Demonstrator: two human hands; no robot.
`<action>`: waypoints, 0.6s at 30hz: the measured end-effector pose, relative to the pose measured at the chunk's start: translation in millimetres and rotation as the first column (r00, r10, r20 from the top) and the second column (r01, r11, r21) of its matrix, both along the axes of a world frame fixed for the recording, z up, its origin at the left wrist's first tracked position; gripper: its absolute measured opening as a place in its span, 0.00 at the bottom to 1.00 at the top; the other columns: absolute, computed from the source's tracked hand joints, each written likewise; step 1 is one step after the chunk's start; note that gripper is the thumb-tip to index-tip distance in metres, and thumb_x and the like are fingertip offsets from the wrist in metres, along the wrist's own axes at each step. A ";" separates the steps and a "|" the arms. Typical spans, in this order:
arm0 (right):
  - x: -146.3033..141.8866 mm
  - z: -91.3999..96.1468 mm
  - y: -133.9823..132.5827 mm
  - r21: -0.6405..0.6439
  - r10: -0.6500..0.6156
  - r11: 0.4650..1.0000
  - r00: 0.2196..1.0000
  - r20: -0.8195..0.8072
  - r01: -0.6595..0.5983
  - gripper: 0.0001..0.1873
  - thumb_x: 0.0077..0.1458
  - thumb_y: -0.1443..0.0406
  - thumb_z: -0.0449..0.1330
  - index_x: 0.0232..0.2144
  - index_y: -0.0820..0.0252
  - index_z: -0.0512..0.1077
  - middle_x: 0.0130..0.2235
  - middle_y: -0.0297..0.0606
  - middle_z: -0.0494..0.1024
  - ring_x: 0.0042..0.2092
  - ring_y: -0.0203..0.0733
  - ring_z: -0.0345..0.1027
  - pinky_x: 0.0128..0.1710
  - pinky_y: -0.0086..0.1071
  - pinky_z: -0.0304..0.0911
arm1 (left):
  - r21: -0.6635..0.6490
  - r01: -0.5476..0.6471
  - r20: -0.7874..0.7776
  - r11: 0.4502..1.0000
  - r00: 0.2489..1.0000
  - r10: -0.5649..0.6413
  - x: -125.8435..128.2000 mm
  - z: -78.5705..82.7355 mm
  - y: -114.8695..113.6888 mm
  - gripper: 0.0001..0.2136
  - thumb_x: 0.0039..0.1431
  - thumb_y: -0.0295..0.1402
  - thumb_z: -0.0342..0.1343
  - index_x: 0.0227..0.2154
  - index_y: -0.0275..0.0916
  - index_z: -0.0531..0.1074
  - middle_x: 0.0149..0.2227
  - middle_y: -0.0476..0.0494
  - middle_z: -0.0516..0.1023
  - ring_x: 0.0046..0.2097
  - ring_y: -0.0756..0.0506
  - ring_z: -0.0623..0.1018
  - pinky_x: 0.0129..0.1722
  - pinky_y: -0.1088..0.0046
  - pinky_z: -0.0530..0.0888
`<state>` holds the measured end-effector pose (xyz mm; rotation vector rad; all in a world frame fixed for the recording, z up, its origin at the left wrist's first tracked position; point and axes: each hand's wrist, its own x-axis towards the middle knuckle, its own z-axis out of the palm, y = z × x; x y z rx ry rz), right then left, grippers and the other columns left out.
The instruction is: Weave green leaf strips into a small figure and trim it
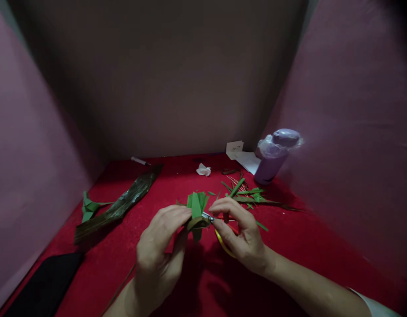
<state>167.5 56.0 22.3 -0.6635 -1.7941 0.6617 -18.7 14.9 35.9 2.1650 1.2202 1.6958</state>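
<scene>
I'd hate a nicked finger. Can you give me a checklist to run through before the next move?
1. Leaf bundle held by the left hand: ok.
2. Scissors held in the right hand: ok.
3. Left fingertips apart from the blades: ok, they are on opposite sides of the bundle in this view.
4. Blades open or shut: cannot tell, too small and partly hidden.
5. Leaf scraps tidied: not ok, scattered beyond the right hand.
6. Syringe away from both hands: ok, at the far left.
</scene>
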 end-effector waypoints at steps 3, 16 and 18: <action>3.7 5.3 -4.5 0.025 -0.030 0.999 0.997 -0.078 0.032 0.06 0.58 0.69 0.56 0.39 0.58 0.70 0.36 0.39 0.71 0.40 0.41 0.66 0.38 0.35 0.62 | 0.049 0.011 -0.051 0.999 0.999 -0.008 1.2 2.4 0.6 0.27 0.47 0.14 0.58 0.47 0.52 0.73 0.41 0.49 0.81 0.44 0.44 0.78 0.47 0.66 0.73; 2.1 15.1 -12.5 -0.174 0.069 0.981 0.992 -0.107 -0.087 0.04 0.59 0.66 0.55 0.34 0.58 0.70 0.31 0.35 0.70 0.33 0.37 0.64 0.34 0.33 0.62 | -0.300 0.208 0.177 0.931 0.971 -0.160 2.4 -6.3 -0.5 0.19 0.51 0.20 0.58 0.42 0.50 0.76 0.41 0.48 0.80 0.44 0.44 0.77 0.45 0.68 0.73; 2.2 17.0 -11.1 -0.193 0.073 0.977 0.992 -0.100 -0.091 0.06 0.60 0.66 0.55 0.30 0.59 0.69 0.29 0.34 0.69 0.31 0.36 0.63 0.33 0.32 0.61 | -0.416 0.256 0.293 0.872 0.946 -0.138 1.7 -7.6 -0.3 0.15 0.50 0.22 0.60 0.39 0.48 0.77 0.39 0.48 0.80 0.41 0.45 0.78 0.42 0.72 0.74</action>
